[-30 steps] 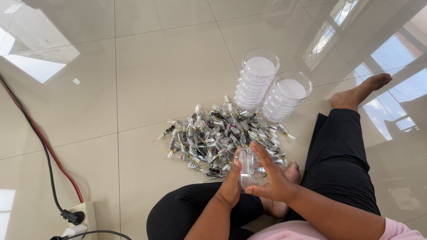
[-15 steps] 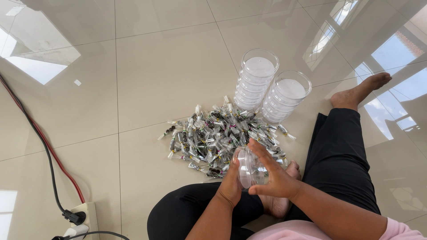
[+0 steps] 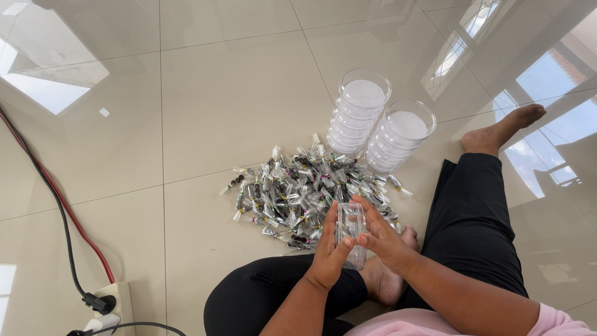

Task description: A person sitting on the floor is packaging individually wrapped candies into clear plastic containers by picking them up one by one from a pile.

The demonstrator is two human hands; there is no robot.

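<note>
While both hands grip clear container point(image 3: 351, 239), wrapped candy pile point(image 3: 305, 193) (two cup stacks point(image 3: 382, 127) behind) just beyond.

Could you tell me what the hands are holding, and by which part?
Both hands, left and right, hold a clear plastic container by its opposite sides.

Two stacks of clear round tubs point(image 3: 380, 127) | heap of wrapped sweets point(image 3: 305, 190) | red and black cables point(image 3: 56, 205) | white power strip point(image 3: 115, 305) | glossy tiled floor point(image 3: 186, 93)
</note>
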